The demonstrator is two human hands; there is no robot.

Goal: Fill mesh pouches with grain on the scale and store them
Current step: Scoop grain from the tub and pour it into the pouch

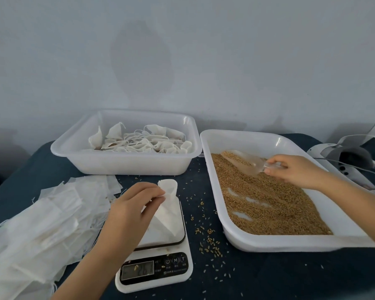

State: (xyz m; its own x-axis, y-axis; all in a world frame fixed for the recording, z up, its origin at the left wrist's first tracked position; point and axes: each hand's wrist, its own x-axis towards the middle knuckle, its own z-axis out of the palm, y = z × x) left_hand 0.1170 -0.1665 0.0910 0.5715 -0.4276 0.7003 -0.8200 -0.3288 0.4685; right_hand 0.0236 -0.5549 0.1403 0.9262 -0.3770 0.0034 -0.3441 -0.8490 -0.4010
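Mesh pouch stands on the scale platform, its mouth pinched open by the left hand. To its right, the right hand grips the handle of a clear scoop holding grain, just above the grain tray. Filled pouches lie in the back tub; empty ones (a loose heap) sit left. The display seems to read 26.1, though it is blurred.
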